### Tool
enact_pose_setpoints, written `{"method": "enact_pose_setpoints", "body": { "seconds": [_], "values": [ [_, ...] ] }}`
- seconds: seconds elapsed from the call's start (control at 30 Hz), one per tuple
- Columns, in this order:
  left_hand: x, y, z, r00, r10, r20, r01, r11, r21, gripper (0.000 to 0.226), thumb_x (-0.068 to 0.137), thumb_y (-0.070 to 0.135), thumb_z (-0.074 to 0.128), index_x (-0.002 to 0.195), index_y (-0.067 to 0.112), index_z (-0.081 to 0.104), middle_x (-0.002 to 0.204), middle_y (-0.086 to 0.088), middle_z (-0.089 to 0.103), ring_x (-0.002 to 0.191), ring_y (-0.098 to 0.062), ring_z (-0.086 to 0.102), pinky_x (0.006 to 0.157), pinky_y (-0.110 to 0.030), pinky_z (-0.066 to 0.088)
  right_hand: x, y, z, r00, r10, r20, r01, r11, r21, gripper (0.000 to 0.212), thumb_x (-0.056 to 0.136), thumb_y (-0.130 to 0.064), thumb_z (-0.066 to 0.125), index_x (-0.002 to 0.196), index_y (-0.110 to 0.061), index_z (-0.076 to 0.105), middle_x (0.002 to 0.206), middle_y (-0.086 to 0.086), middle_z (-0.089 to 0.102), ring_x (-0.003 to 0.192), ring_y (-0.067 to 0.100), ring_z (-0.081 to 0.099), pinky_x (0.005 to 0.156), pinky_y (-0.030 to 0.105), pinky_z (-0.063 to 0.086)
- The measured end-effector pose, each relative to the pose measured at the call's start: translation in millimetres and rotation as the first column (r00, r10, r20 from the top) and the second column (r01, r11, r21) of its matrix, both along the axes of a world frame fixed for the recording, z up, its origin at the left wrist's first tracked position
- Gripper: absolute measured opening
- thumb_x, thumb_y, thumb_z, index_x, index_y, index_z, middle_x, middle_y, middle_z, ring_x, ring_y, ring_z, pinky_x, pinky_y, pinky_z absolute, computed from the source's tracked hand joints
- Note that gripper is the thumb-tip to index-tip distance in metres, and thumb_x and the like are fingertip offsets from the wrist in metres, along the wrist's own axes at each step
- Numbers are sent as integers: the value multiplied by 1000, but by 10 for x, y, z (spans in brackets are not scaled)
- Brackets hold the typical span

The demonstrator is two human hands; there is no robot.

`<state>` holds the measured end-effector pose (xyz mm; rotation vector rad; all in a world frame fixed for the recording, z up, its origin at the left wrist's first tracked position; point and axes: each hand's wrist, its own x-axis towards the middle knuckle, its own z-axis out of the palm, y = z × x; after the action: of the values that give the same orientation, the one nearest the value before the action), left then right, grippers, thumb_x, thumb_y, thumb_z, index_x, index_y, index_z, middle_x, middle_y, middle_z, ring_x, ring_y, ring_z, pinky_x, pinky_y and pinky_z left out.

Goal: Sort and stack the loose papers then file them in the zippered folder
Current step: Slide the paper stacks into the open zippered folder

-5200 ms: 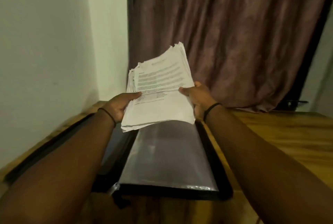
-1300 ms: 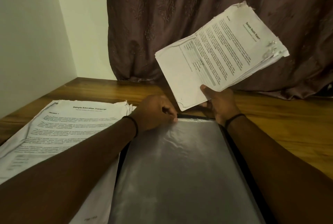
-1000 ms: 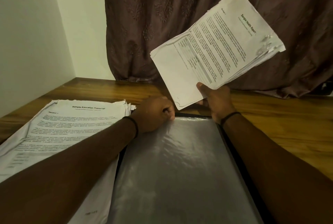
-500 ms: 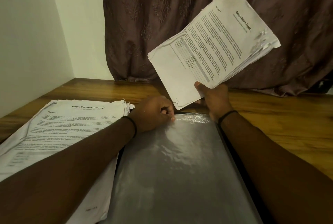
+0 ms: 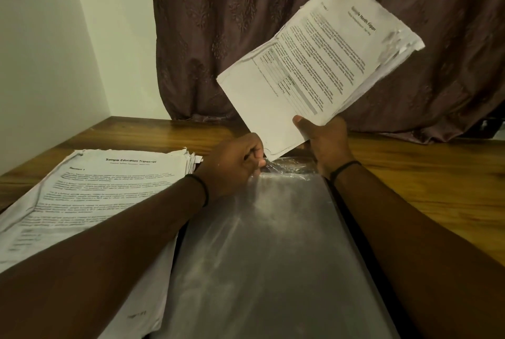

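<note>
Held stack: we see the health-report papers [image 5: 319, 65] raised and tilted above the far end of the zippered folder [image 5: 267, 270]. The right hand [image 5: 325, 142] clamps their lower corner, thumb on the front sheet.
Left hand: its fingers [image 5: 255, 157] are curled together, pinching the far edge of the folder's clear sleeve [image 5: 289, 170].
Count: we count two paper stacks. The second stack [image 5: 103, 196] lies flat on the tabletop [image 5: 423, 174], just left of the sleeve.
Folder: it lies open; we cannot tell what the sleeve holds.
</note>
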<state>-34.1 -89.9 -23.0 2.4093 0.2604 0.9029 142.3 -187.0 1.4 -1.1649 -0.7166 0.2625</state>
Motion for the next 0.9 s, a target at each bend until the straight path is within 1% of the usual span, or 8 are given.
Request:
{"method": "enact_pose_setpoints", "body": {
  "seconds": [0.17,0.3,0.4,0.57,0.67,0.73,0.8,0.9],
  "values": [
    [4,48,4,1000,6,18,-6,1000,15,11,87,14,65,80,19,59,64,0,61,59,-11,55,58,-32,46,18,-14,48,998,47,33,-46,999,-29,36,86,3,69,121,-4,62,117,10,70,105,25,69,86,44,59],
    [28,53,15,999,20,44,-24,995,93,6,85,18,69,80,20,67,71,8,61,67,-7,55,62,-28,46,50,-63,47,994,108,-8,-108,987,-117,38,88,-1,69,125,-3,60,113,11,71,92,25,71,56,34,59],
    [33,41,30,995,37,89,-52,983,174,6,86,22,70,81,17,67,74,12,58,71,-6,53,63,-19,41,76,-94,62,996,86,31,-79,981,-177,34,89,-2,69,122,-3,61,109,8,71,82,16,70,54,28,57],
    [60,39,37,996,-10,85,-8,978,209,4,86,20,68,82,19,67,77,8,62,72,-8,55,65,-31,48,30,-67,83,998,31,61,-22,990,-140,33,89,2,67,121,0,62,110,9,70,79,9,70,63,26,61],
    [88,37,31,996,-30,79,13,978,206,5,86,24,65,86,21,69,80,11,64,77,-7,58,70,-34,50,3,-56,110,991,100,93,-90,990,-110,34,89,4,66,122,2,61,117,14,68,94,19,70,72,27,60],
    [94,23,38,996,-26,85,9,981,195,6,86,26,63,85,21,67,82,11,63,79,-7,58,73,-34,50,12,-69,148,977,176,122,-152,971,-182,34,88,0,68,121,-1,62,117,15,69,100,34,69,74,41,60],
    [93,23,54,997,-10,82,-4,985,170,9,86,29,62,84,20,65,82,10,63,79,-7,57,74,-30,49,60,-82,166,959,249,138,-202,936,-290,35,87,-3,71,121,-6,64,115,12,71,103,38,68,83,59,55],
    [71,24,63,998,32,49,-37,994,99,13,86,34,67,82,21,64,75,11,59,73,-9,55,70,-25,45,176,-100,136,923,381,51,-345,879,-329,44,85,-1,72,127,-6,62,122,10,69,110,31,67,96,57,51]
  ]
}}
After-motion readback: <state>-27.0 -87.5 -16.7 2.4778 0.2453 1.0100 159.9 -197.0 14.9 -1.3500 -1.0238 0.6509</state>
